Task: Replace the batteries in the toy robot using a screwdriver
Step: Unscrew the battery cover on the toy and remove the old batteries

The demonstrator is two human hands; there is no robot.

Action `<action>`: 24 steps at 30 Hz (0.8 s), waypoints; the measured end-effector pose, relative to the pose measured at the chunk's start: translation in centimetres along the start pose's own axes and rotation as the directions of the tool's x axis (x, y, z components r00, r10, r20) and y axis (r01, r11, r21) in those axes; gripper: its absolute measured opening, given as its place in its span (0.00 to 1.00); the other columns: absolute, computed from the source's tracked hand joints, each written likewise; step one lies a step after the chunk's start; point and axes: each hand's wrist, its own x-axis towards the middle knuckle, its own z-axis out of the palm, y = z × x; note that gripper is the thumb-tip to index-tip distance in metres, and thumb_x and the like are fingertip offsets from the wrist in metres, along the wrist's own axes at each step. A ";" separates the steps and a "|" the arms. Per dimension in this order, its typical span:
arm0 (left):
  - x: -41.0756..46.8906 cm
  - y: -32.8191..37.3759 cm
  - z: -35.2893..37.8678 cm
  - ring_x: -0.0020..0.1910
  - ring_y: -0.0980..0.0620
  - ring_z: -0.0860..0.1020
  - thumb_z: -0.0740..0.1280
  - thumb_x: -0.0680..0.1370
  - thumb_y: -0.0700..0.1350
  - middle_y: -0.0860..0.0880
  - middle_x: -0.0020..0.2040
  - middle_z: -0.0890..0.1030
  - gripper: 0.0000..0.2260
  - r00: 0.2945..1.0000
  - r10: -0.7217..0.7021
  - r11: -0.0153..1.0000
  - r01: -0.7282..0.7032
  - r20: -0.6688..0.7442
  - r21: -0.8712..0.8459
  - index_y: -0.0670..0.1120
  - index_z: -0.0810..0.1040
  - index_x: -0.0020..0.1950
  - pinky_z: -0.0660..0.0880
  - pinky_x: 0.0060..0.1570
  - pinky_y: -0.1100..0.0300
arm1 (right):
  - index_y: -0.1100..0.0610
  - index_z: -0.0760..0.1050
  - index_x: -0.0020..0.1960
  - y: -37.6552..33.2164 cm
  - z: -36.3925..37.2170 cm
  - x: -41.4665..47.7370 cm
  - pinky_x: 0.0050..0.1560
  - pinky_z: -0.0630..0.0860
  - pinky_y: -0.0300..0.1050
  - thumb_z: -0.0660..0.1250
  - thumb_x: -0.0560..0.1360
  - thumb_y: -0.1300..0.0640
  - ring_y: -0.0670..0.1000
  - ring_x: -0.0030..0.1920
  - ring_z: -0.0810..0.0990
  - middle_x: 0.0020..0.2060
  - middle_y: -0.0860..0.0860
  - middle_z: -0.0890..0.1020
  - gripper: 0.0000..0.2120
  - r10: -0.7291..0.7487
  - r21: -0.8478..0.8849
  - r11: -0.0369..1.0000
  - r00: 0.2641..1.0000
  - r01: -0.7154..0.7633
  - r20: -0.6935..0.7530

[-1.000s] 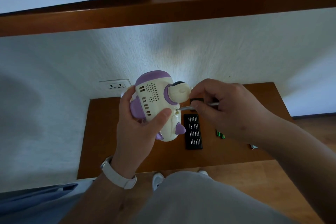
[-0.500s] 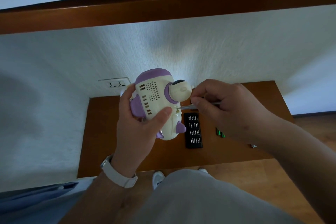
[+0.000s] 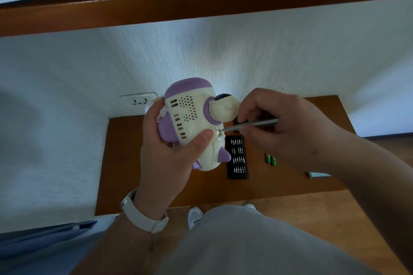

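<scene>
1. Left of centre, the left hand grips the toy robot, held mid-frame above the low table.
2. Right of centre, the right hand pinches the screwdriver, its tip touching the robot's back.
3. Below lie a bit case, then batteries.

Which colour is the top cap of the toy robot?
Purple, on the cream toy robot; the head view shows it.

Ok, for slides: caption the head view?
Left hand grips toy robot; right hand holds screwdriver tip against its body.
</scene>
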 end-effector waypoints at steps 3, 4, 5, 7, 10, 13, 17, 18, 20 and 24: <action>-0.1 0.0 0.0 0.58 0.64 0.80 0.75 0.68 0.53 0.71 0.58 0.78 0.34 1.000 0.006 1.000 -0.006 -0.001 0.005 0.53 0.64 0.70 0.80 0.41 0.69 | 0.51 0.76 0.45 -0.1 0.0 -0.1 0.31 0.72 0.36 0.67 0.74 0.57 0.49 0.34 0.76 0.32 0.46 0.77 0.02 -0.017 -0.034 0.999 1.000 0.017 0.002; -0.1 0.0 0.1 0.58 0.64 0.80 0.75 0.68 0.53 0.71 0.58 0.78 0.34 1.000 0.007 1.000 -0.007 -0.002 0.005 0.53 0.64 0.70 0.80 0.41 0.69 | 0.51 0.76 0.45 -0.1 0.1 -0.2 0.30 0.71 0.36 0.67 0.75 0.55 0.49 0.33 0.76 0.32 0.46 0.77 0.00 -0.020 -0.036 0.999 1.000 0.019 -0.009; -0.1 0.1 0.1 0.58 0.64 0.80 0.76 0.68 0.53 0.71 0.58 0.78 0.34 1.000 0.008 1.000 -0.008 -0.002 0.003 0.53 0.64 0.70 0.80 0.41 0.69 | 0.51 0.76 0.46 -0.1 0.1 -0.2 0.30 0.71 0.37 0.65 0.75 0.52 0.50 0.32 0.76 0.31 0.46 0.78 0.03 -0.020 -0.047 0.999 0.999 0.018 -0.028; -0.2 0.2 0.2 0.58 0.64 0.80 0.76 0.68 0.53 0.71 0.58 0.78 0.34 1.000 0.009 1.000 -0.009 0.000 0.003 0.53 0.64 0.70 0.80 0.41 0.68 | 0.51 0.75 0.48 -0.1 0.2 -0.3 0.29 0.72 0.41 0.62 0.76 0.48 0.50 0.30 0.76 0.31 0.48 0.79 0.08 -0.019 -0.068 0.998 0.999 0.015 -0.051; -0.3 0.5 0.3 0.57 0.65 0.80 0.76 0.68 0.53 0.72 0.57 0.78 0.32 1.000 0.016 1.000 -0.016 -0.005 0.008 0.57 0.64 0.68 0.80 0.41 0.69 | 0.51 0.75 0.52 0.0 0.3 -0.4 0.31 0.73 0.47 0.60 0.78 0.49 0.52 0.28 0.78 0.32 0.51 0.81 0.09 -0.021 -0.077 0.997 0.998 0.016 -0.064; -0.5 0.6 0.3 0.57 0.64 0.80 0.76 0.67 0.54 0.71 0.57 0.78 0.32 1.000 0.012 1.000 -0.012 -0.012 0.013 0.58 0.65 0.67 0.80 0.40 0.69 | 0.53 0.75 0.53 0.0 0.3 -0.5 0.29 0.72 0.47 0.61 0.78 0.53 0.51 0.26 0.77 0.30 0.51 0.80 0.07 -0.050 -0.092 0.995 0.997 0.044 -0.066; -0.8 0.7 0.3 0.57 0.63 0.80 0.76 0.67 0.55 0.71 0.57 0.78 0.32 1.000 0.007 1.000 -0.007 -0.019 0.021 0.59 0.65 0.67 0.80 0.40 0.69 | 0.48 0.70 0.51 -0.3 0.3 -0.7 0.29 0.73 0.45 0.62 0.77 0.52 0.50 0.28 0.77 0.31 0.48 0.80 0.04 -0.060 -0.090 0.994 0.997 0.055 -0.054; -0.9 0.7 0.3 0.57 0.63 0.80 0.76 0.67 0.55 0.71 0.57 0.78 0.33 1.000 0.007 1.000 -0.006 -0.019 0.022 0.59 0.65 0.67 0.80 0.40 0.68 | 0.47 0.68 0.51 -0.4 0.2 -0.7 0.29 0.72 0.43 0.62 0.77 0.51 0.49 0.29 0.76 0.30 0.46 0.77 0.04 -0.063 -0.091 0.994 0.997 0.058 -0.050; -1.0 0.6 0.3 0.57 0.62 0.80 0.76 0.67 0.55 0.71 0.57 0.78 0.33 1.000 0.001 1.000 -0.001 -0.018 0.019 0.58 0.65 0.68 0.80 0.41 0.68 | 0.47 0.67 0.49 -0.4 0.0 -0.8 0.29 0.70 0.40 0.63 0.75 0.52 0.50 0.30 0.74 0.29 0.45 0.75 0.05 -0.071 -0.088 0.994 0.997 0.068 -0.032; -1.1 0.5 0.2 0.58 0.62 0.80 0.76 0.67 0.54 0.70 0.58 0.78 0.34 1.000 -0.006 1.000 0.006 -0.018 0.007 0.56 0.65 0.69 0.81 0.41 0.66 | 0.45 0.66 0.45 -0.7 0.0 -1.0 0.28 0.70 0.33 0.64 0.73 0.53 0.46 0.32 0.75 0.31 0.44 0.75 0.07 -0.066 -0.038 0.997 0.998 0.066 0.008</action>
